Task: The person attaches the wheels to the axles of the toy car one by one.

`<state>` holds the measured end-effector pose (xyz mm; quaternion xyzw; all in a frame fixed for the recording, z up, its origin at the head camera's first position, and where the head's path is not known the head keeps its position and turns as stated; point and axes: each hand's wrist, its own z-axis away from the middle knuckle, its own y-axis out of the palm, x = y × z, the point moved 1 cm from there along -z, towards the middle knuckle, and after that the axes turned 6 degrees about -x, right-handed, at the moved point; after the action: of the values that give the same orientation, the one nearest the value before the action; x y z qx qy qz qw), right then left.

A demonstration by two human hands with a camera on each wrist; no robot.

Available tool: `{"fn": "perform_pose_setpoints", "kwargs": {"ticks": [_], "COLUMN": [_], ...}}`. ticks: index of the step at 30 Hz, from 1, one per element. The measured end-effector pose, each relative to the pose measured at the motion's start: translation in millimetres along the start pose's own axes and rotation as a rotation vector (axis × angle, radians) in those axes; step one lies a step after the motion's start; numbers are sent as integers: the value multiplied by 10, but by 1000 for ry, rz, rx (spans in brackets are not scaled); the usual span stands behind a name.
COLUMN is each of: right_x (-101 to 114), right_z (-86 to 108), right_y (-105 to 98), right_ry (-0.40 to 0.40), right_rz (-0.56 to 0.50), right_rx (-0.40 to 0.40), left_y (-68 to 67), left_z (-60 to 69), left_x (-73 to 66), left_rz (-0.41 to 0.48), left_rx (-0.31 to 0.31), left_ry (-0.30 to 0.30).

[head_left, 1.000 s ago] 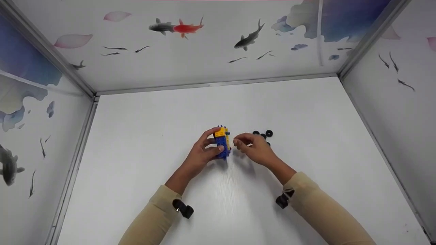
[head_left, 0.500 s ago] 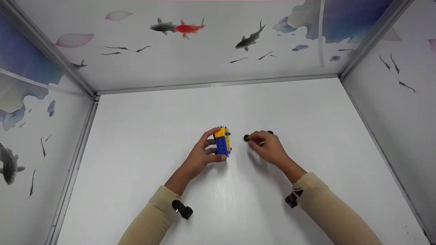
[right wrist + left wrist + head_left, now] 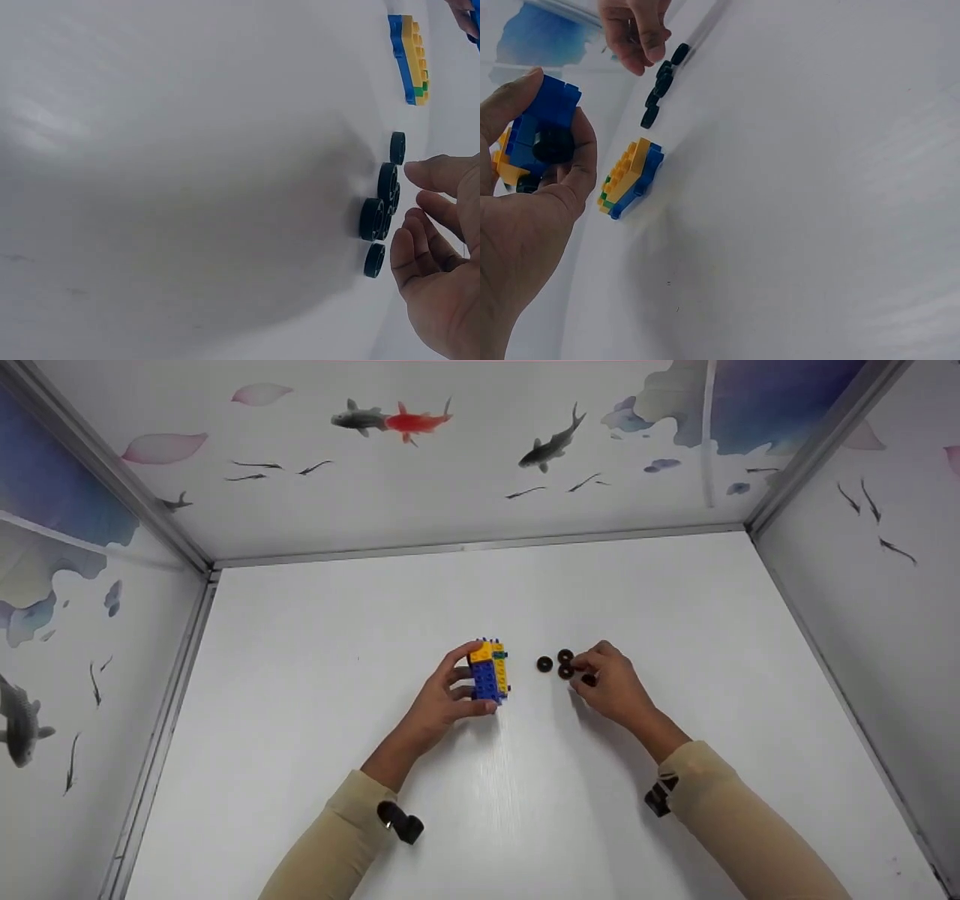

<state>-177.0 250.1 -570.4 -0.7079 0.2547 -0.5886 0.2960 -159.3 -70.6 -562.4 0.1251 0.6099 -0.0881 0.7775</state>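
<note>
My left hand [image 3: 450, 694] grips a blue and yellow toy car of building blocks [image 3: 484, 681], thumb on the near end and index finger on the far end. Black wheels show on its blue side in the left wrist view. Beside it on the table lies a second block piece [image 3: 634, 176], yellow over blue with a bit of green. My right hand [image 3: 611, 682] hovers at several loose black toy wheels [image 3: 565, 669]. Its thumb and loosely bent fingers stand apart with nothing between them in the right wrist view. One wheel [image 3: 544, 664] lies left of the cluster.
The white tabletop [image 3: 337, 622] meets a back wall [image 3: 465, 510] printed with fish, and side walls stand left and right. Each sleeve carries a black wrist camera [image 3: 401, 823].
My right hand has moved right, from beside the block car to the wheel cluster. A wheel that was at its fingertips half a second ago now lies apart. My left hand's thumb shifted toward the near end.
</note>
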Motion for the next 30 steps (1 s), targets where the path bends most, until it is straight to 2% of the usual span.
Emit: {"fn": "perform_pose_setpoints", "kwargs": {"ticks": [8, 15, 19, 30], "right_x": [-171, -228, -206, -43], "right_z": [23, 31, 31, -7], "right_y": [-20, -21, -30, -27], "right_ry": [42, 74, 84, 36], "right_rz": [68, 97, 79, -8], "right_rx": [-9, 3, -5, -69], "left_y": [-16, -20, -14, -10], "left_z": [-15, 1, 6, -16], "left_x": [20, 25, 15, 22], "left_rz": [-4, -26, -28, 7], "left_rx": [-3, -7, -9, -18], "left_ry": [-5, -9, -8, -21]}}
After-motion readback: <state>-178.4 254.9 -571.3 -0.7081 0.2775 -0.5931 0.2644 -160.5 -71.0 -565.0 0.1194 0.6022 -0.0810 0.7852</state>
